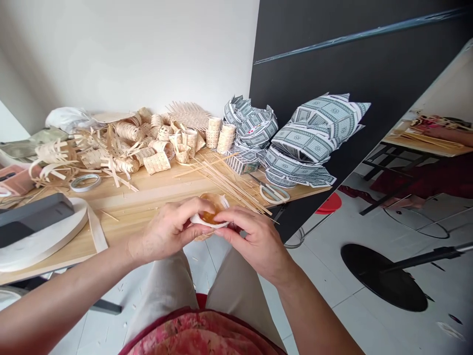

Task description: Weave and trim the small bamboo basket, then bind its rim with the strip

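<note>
Between my hands, just off the table's front edge, is a small woven cup (208, 216) with an amber-coloured inside and a white strip around its rim. My left hand (170, 228) is closed on the cup's left side, with the thumb at the near rim. On the right side, my right hand (254, 236) pinches the near rim, its index finger reaching over the edge and the thumb below. The cup's lower part is mostly hidden behind my fingers.
Woven cups (158, 138) and loose strips pile up along the wall. Thin bamboo sticks (225, 180) and scissors (273, 193) lie to the right, near playing-card structures (306, 143). A wide roll of white band (55, 246), under a dark phone-like object (37, 217), and a tape roll (85, 183) are left.
</note>
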`<move>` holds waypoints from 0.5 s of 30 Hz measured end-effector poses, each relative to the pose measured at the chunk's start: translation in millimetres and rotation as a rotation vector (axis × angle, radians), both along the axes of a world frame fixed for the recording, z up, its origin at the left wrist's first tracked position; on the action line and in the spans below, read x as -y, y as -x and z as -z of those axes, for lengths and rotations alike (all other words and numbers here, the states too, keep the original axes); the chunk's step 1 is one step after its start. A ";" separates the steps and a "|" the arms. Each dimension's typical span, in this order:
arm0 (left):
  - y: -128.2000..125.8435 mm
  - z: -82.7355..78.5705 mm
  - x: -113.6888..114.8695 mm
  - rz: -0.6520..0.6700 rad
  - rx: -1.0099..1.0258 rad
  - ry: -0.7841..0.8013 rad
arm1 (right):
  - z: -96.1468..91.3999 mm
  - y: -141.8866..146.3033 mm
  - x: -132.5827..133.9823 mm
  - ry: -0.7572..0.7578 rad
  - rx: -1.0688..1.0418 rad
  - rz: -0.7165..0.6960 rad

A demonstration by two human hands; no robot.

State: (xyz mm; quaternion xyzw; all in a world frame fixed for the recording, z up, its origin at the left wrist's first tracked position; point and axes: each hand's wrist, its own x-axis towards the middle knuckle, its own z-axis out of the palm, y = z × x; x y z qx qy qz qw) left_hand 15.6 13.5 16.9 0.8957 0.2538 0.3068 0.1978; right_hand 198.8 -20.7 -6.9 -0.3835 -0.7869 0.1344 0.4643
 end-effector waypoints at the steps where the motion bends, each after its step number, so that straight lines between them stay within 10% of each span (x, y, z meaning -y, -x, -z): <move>1: -0.7 0.7 0.2 0.028 0.019 -0.007 | 0.9 0.4 0.1 -0.002 -0.007 0.006; 15: 3.9 -0.7 4.1 -0.003 -0.116 -0.428 | -5.7 -38.2 24.4 0.138 -0.207 0.089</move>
